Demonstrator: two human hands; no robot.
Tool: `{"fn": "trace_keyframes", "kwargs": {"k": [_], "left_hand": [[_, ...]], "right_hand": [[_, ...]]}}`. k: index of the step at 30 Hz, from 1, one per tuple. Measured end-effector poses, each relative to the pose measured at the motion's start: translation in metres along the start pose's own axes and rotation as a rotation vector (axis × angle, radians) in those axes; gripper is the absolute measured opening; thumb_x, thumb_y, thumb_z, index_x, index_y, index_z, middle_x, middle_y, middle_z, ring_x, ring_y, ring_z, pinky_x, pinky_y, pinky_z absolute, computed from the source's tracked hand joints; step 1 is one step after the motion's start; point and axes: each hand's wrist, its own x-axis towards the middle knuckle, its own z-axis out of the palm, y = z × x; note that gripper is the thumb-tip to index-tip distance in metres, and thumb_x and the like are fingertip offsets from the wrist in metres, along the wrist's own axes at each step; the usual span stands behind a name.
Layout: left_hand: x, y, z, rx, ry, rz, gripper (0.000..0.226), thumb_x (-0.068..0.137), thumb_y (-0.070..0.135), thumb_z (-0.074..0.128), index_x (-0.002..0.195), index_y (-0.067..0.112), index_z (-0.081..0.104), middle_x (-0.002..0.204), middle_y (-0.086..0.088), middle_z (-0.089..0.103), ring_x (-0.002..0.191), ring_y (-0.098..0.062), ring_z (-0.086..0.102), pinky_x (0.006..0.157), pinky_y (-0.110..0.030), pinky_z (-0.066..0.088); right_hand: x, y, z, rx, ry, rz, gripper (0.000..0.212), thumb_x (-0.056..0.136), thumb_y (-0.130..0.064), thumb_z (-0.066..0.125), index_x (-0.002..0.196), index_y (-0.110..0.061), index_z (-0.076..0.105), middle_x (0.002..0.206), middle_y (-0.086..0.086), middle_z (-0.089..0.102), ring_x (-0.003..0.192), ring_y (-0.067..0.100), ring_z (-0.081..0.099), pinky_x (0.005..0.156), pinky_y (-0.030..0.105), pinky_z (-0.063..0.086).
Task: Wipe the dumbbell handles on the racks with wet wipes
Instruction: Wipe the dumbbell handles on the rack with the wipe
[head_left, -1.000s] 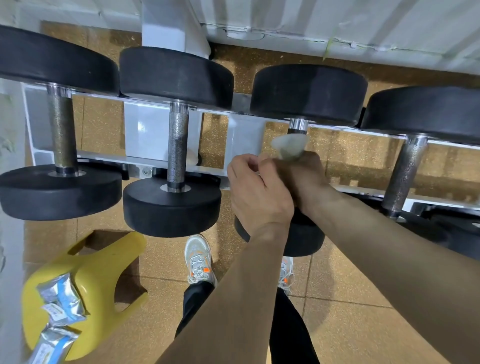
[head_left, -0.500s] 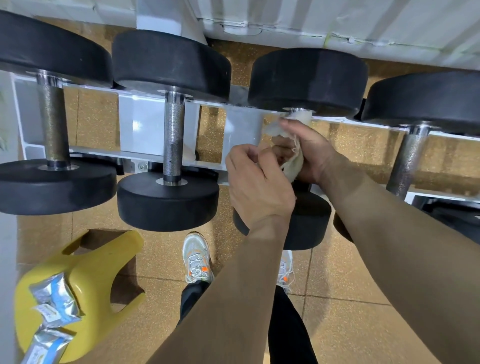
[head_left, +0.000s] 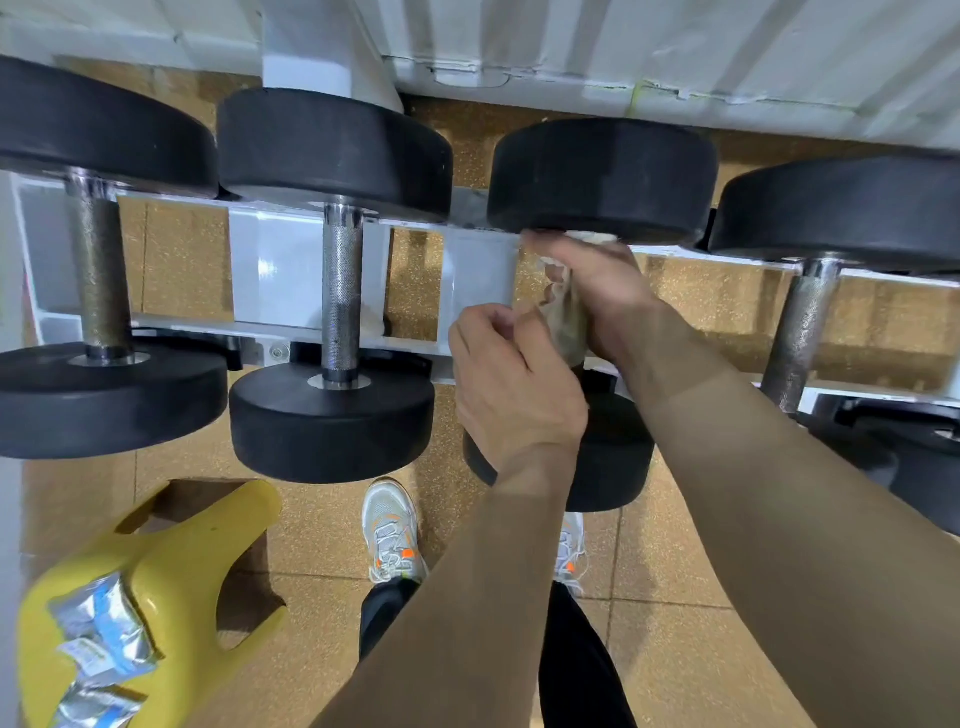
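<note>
Right hand (head_left: 597, 296) curls round the wet wipe (head_left: 569, 322) wrapped on the third dumbbell (head_left: 602, 176), hiding nearly all its handle; left hand (head_left: 511, 395), fingers curled, sits at the wipe's near edge, whether pinching it I cannot tell. Since a second ago the right hand has slid from the near head up against the far head. The dumbbell lies across the white rack (head_left: 280, 270), long axis pointing away from the person. A yellow stool (head_left: 171, 582) bearing foil sachets (head_left: 104, 639) is cut off lower left.

Matt black rubber dumbbell heads (head_left: 332, 423), knurled metal handles (head_left: 341, 291) (chrome-bright at the ends), glossy white rack (head_left: 270, 270).
</note>
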Motion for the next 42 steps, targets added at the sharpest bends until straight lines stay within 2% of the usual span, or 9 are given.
{"fn": "trace_keyframes", "kwargs": {"k": [5,8,13,18,21,24,27,32,42], "left_hand": [[0.001,-0.001,0.000,0.000,-0.015,-0.004,0.034,0.090,0.053,0.031,0.096,0.027,0.051,0.099,0.010,0.057,0.090,-0.013,0.054,0.081,-0.034,0.041],[0.000,0.003,-0.003,-0.011,-0.022,-0.034,0.029,0.092,0.050,0.035,0.094,0.026,0.052,0.099,0.009,0.057,0.092,-0.015,0.054,0.081,-0.034,0.038],[0.001,0.007,-0.009,-0.011,-0.088,-0.115,0.030,0.093,0.051,0.034,0.097,0.029,0.054,0.101,0.009,0.063,0.098,-0.018,0.057,0.088,-0.039,0.042],[0.011,0.014,-0.026,-0.096,-0.316,-0.227,0.019,0.103,0.039,0.048,0.114,0.027,0.058,0.104,0.013,0.062,0.093,0.000,0.055,0.082,-0.025,0.039],[0.021,0.013,-0.039,-0.132,-0.547,-0.256,0.042,0.094,0.053,0.061,0.126,0.025,0.060,0.112,0.009,0.067,0.103,-0.006,0.062,0.088,-0.020,0.044],[0.028,0.011,-0.052,-0.144,-0.725,-0.246,0.057,0.076,0.065,0.073,0.114,0.023,0.072,0.108,0.001,0.076,0.104,-0.020,0.071,0.101,-0.039,0.051],[0.035,0.011,-0.060,-0.263,-0.752,-0.230,0.034,0.087,0.042,0.073,0.108,0.015,0.075,0.107,-0.007,0.077,0.103,-0.022,0.073,0.092,-0.033,0.056],[0.037,0.011,-0.050,-0.200,-0.758,-0.191,0.018,0.084,0.029,0.081,0.097,0.020,0.072,0.093,0.001,0.074,0.088,-0.016,0.071,0.079,-0.030,0.055],[0.059,-0.008,-0.043,0.034,-0.424,0.012,0.025,0.086,0.003,0.071,0.079,0.025,0.062,0.076,0.009,0.057,0.072,-0.010,0.057,0.072,-0.024,0.051]], "right_hand": [[0.010,0.021,-0.029,0.226,-0.491,0.268,0.032,0.061,-0.035,0.091,0.063,-0.019,0.064,0.056,-0.005,0.038,0.054,0.008,0.036,0.063,0.024,0.041],[-0.005,0.027,-0.032,0.071,-0.395,0.269,0.023,0.080,-0.026,0.079,0.084,-0.010,0.063,0.071,0.007,0.059,0.068,0.018,0.057,0.071,0.030,0.048],[-0.039,0.034,-0.020,-0.781,0.135,-0.073,0.030,0.088,-0.041,0.074,0.078,-0.016,0.061,0.075,0.001,0.068,0.067,0.016,0.063,0.057,0.027,0.048],[-0.069,0.033,-0.044,-0.523,0.319,-0.308,0.025,0.097,-0.020,0.066,0.073,-0.018,0.060,0.070,-0.002,0.061,0.073,0.018,0.062,0.064,0.027,0.047],[-0.094,0.021,-0.058,-0.044,0.062,-0.246,0.020,0.095,0.000,0.058,0.092,-0.014,0.072,0.087,0.004,0.073,0.086,0.023,0.072,0.074,0.031,0.058],[-0.103,0.014,-0.066,0.210,-0.226,-0.076,0.032,0.087,-0.003,0.058,0.115,-0.012,0.071,0.119,0.016,0.072,0.114,0.033,0.068,0.097,0.050,0.056],[-0.094,0.015,-0.065,0.117,-0.252,0.001,0.040,0.093,-0.003,0.055,0.133,-0.003,0.060,0.129,0.020,0.066,0.119,0.036,0.064,0.102,0.051,0.052],[-0.084,0.020,-0.063,0.003,-0.236,-0.045,0.026,0.092,0.002,0.062,0.116,-0.005,0.069,0.110,0.014,0.075,0.102,0.028,0.072,0.091,0.041,0.058],[-0.042,0.027,-0.089,-0.376,0.316,-0.015,0.020,0.079,-0.009,0.070,0.088,-0.027,0.068,0.103,0.000,0.069,0.102,0.026,0.067,0.091,0.046,0.059]]}}
